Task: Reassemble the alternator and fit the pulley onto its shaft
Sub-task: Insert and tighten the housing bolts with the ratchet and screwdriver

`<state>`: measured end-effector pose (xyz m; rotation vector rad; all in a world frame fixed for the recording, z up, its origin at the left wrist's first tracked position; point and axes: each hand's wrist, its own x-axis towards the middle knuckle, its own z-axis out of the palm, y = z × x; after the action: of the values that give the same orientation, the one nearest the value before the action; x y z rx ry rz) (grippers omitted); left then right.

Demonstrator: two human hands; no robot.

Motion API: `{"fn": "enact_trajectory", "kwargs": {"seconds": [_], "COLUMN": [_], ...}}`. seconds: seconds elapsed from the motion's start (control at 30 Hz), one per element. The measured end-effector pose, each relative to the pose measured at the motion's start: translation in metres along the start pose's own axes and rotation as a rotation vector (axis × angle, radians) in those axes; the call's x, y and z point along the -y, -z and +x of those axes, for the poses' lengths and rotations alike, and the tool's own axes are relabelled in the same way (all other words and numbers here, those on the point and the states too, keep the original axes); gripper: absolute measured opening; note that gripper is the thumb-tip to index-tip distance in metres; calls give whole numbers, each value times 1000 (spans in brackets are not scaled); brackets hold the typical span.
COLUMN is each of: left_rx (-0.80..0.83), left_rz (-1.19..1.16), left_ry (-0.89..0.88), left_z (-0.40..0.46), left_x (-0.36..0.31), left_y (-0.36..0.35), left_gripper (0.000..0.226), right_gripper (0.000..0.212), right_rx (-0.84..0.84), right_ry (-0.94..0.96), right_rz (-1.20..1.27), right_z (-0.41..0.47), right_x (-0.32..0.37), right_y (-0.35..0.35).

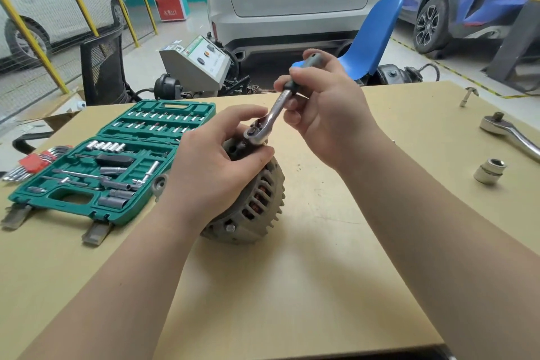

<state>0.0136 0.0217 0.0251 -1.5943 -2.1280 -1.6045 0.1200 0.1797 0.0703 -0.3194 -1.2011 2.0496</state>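
Head view: we see the ribbed, cast-grey alternator (251, 202) resting on the pale wooden table (292, 286). Our left hand (216, 166) curls around its top. Above it our right hand (324, 108) grips the rubber handle of a small chrome ratchet (267, 123), its round head sitting on the alternator's top. Farther left lies an open green socket case (117, 161); farther right, a stubby socket (490, 170) and a larger ratchet (511, 134).

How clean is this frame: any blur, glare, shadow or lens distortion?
Head view: sharp at centre, with the alternator and small ratchet crisp; soft shadow lies on the table under both arms; mild glare on the large ratchet; wide-angle bending curves the table edges and yellow posts.
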Motion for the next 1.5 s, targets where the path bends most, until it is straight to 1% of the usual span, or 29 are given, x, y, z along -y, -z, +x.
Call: {"fn": "enact_trajectory", "kwargs": {"seconds": [0.17,0.23,0.3,0.43,0.53,0.6,0.67,0.77,0.93,1.0,1.23,1.37,1.5], "left_rx": [10,1,-4,37,66,83,84,65,69,91,168,199,180], "left_rz": [5,1,-8,-5,-4,-25,-102,-163,-110,-70,-51,-51,-52], "left_ry": [-17,-29,-28,-27,-28,-17,16,64,64,58,46,28,10], "left_z": [3,3,3,1,-2,-3,-3,-1,1,2,0,-2,-3], "left_x": [3,2,2,2,2,-1,-3,-4,-7,-9,-11,-15,-14], "left_y": [0,0,1,4,6,6,7,6,6,6,8,3,3], "left_gripper": [44,43,41,40,39,33,27,24,26,26,24,23,24], "right_gripper": [31,33,35,43,37,34,32,27,16,16,23,22,24], "right_rx": [-108,-126,-117,-113,-70,-55,-35,-35,-104,-114,-83,-121,-119], "right_ry": [192,300,357,299,262,235,206,149,-9,-42,111,107,143], "right_rz": [20,-14,-52,-120,-166,-206,-230,-208,-104,-62,-93,-55,-42], "right_z": [-34,-47,-54,-40,-24,-14,-7,0,7,7,-4,-10,-17], "right_x": [-7,-12,-13,-1,5,7,8,9,5,3,0,0,-2], "right_y": [6,5,0,-3,-3,-5,-7,-7,-7,-5,1,6,10]}}
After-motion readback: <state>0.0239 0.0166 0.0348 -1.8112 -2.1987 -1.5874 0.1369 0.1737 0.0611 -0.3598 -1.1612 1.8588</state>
